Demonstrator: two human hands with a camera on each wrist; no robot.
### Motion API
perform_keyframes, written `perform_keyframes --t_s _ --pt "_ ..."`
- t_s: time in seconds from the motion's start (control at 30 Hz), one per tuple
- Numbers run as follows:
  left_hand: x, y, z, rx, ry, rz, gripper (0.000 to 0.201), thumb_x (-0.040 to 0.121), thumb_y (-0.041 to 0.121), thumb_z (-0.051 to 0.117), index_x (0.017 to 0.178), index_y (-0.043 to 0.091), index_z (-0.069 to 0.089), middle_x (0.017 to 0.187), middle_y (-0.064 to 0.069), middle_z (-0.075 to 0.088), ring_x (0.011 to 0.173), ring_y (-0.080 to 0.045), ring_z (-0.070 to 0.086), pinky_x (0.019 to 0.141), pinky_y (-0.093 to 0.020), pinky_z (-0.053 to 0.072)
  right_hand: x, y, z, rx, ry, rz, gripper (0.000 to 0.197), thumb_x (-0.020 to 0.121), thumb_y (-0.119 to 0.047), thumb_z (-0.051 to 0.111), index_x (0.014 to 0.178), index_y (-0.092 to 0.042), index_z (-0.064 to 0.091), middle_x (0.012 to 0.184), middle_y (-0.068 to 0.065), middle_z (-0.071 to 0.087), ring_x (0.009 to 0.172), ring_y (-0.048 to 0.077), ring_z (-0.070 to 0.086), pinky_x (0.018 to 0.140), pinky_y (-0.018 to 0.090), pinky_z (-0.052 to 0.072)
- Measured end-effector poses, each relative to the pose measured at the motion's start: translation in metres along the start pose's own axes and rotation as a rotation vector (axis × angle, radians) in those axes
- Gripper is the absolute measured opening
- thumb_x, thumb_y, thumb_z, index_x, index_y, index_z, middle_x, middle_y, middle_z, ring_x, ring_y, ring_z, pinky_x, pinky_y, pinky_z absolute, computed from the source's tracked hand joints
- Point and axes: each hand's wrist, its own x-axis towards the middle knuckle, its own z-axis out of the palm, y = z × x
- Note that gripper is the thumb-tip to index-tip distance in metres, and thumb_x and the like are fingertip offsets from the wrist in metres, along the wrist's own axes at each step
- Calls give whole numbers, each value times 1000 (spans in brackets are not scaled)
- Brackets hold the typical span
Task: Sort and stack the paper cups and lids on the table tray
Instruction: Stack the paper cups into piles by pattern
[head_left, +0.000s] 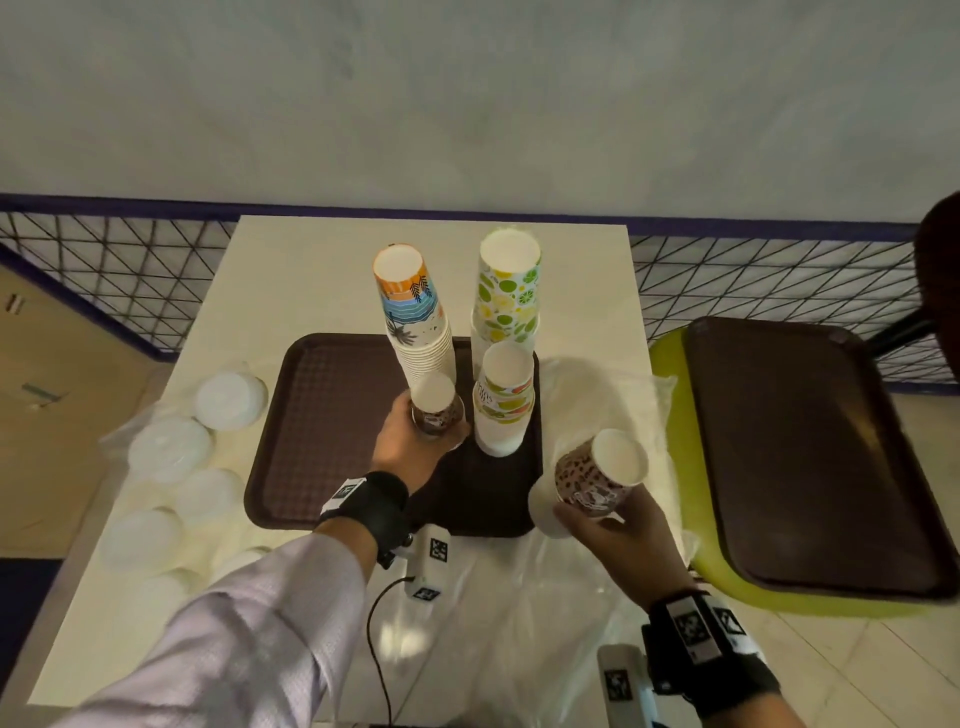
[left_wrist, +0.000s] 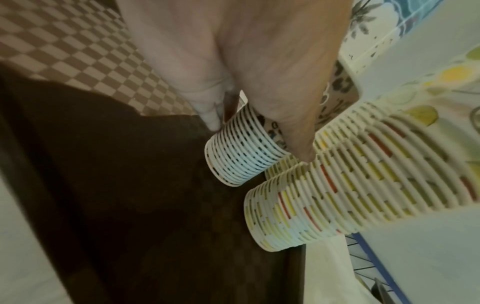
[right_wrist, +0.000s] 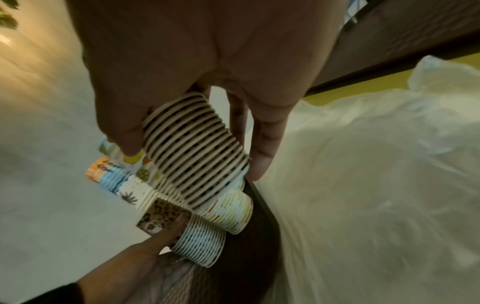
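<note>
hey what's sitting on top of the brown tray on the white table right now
On the brown tray: beach-print stack, lime-print stack, a shorter citrus stack, and a leopard-print stack gripped by the left hand. Tray surface beneath them is hidden.

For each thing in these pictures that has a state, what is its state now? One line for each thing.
left hand: grips the leopard-print stack on tray
leopard-print stack on tray: upright, upside down
right hand: holds second leopard-print stack
second leopard-print stack: tilted, off the tray
beach-print stack: upright, leaning slightly
tall lemon-print stack: upright
short fruit-print stack: upright
brown tray: flat on table
white lids: loose, left of tray
</note>
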Motion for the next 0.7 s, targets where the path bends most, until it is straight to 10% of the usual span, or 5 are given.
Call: perform_keyframes --t_s 0.13,0.23,0.33,0.43,0.7 --pt "-7 -4 -19 123 8 -10 106 63 48 93 151 24 39 149 1 53 135 -19 53 114 -46 46 -3 -18 10 -25 -118 -33 52 69 -29 89 114 -30 63 107 -18 73 100 5 69 81 27 59" --pt "-40 6 -36 50 80 15 69 84 21 84 142 25 46 141 -7 50 122 -23 59 107 -44 52 -7 -36 18 -73 -196 -74 59 65 -46 84 117 -38 58 110 -23 71 102 3 68 82 26 57" --pt "-82 19 -51 -186 -163 69 45 90 14 76 123 38 58 123 -7 62 111 -30 66 88 -40 60 -10 -54 30 -149 -258 -132 54 72 -33 87 115 -41 56 107 -25 69 98 -4 65 75 14 51" --pt "-114 25 -54 -268 -409 40 64 75 39 84 132 47 56 122 1 70 111 -22 70 83 -37 59 -10 -70 50 -180 -324 -178 56 74 -35 88 119 -41 56 114 -16 68 101 -4 64 77 13 50" --pt "-121 33 -43 -312 -228 69 78 66 40 96 131 15 62 120 -2 77 117 -24 71 95 -42 60 0 -80 87 -288 -393 -207 85 59 -45 89 135 -36 53 121 -13 65 108 0 63 94 32 56"
